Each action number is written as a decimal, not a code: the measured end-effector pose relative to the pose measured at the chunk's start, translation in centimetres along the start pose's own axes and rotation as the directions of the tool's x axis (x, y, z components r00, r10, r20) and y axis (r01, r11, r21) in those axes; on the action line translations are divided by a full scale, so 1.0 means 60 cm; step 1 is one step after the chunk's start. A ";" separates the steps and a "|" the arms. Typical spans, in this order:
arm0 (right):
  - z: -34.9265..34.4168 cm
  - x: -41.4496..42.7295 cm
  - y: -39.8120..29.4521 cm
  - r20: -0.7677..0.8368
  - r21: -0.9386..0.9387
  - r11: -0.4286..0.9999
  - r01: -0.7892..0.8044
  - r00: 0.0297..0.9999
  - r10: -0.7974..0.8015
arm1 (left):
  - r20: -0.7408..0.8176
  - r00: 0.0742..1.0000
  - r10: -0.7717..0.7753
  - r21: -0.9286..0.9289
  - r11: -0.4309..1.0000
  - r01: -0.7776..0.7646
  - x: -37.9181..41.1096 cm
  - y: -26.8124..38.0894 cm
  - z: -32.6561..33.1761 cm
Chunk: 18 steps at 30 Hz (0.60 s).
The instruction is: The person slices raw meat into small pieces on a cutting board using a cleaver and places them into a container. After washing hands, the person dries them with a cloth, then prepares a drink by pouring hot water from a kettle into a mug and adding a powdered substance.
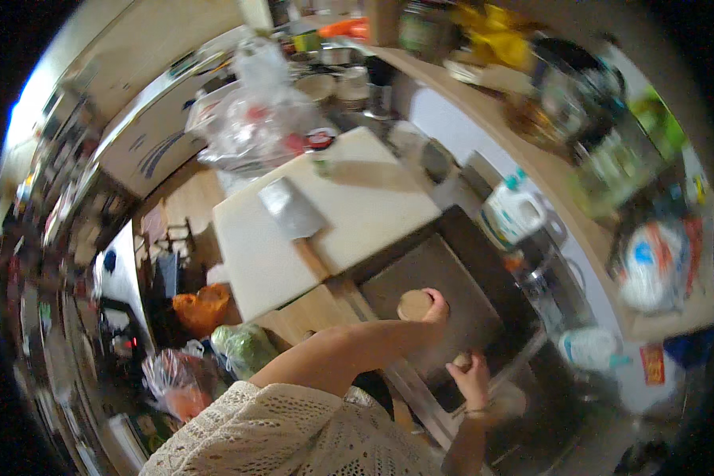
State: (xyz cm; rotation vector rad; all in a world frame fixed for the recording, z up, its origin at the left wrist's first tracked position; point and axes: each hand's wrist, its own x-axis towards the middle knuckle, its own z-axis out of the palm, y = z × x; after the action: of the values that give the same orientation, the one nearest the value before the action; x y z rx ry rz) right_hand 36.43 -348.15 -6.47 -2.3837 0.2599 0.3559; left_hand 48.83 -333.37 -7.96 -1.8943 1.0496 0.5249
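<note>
Over the dark sink basin (434, 279), my left hand (437, 306) holds a round, flat-faced tan object (414, 305); its exact kind cannot be told. Nearer to me, my right hand (473, 378) pinches a small tan rounded piece (462, 360) between thumb and fingers, with a band around the wrist. The two hands are apart. A thick white cutting board (244, 250) lies beside the basin. On it rests a cleaver (291, 208) with a wooden handle reaching the board's edge near the sink. A small jar with a red and black lid (320, 140) stands on the board's far part.
Clear plastic bags (250, 119) lie beyond the board, near stacked bowls (351, 89). White bottles (511, 214) stand behind the sink, below a crowded wooden ledge (488, 113). At lower left are a wrapped green vegetable (244, 348) and an orange bag (202, 309).
</note>
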 end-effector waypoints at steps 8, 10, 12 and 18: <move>0.049 0.078 0.037 -0.168 0.250 0.951 0.181 0.976 -0.141 | -0.296 0.934 -0.198 -0.927 0.294 -0.232 -0.318 -0.158 0.110; 0.006 0.041 -0.165 -0.002 0.495 0.862 0.109 0.992 -0.124 | -0.279 0.857 -0.434 -0.947 -0.026 -0.321 -0.400 -0.141 0.194; 0.017 0.013 -0.307 0.069 0.613 0.747 0.256 0.925 -0.374 | -0.261 0.661 -0.703 -0.906 -0.057 -0.419 -0.498 -0.109 0.300; 0.291 -0.046 -0.631 0.296 0.705 0.633 0.321 0.678 -0.673 | 0.290 0.225 -0.930 -0.885 -0.351 -0.307 -0.762 0.025 0.575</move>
State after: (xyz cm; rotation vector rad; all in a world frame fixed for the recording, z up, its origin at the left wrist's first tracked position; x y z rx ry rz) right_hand 41.31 -308.36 5.35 -1.5185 -0.5293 0.5454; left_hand 24.02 -283.41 5.08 -4.0014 -0.6219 -0.7512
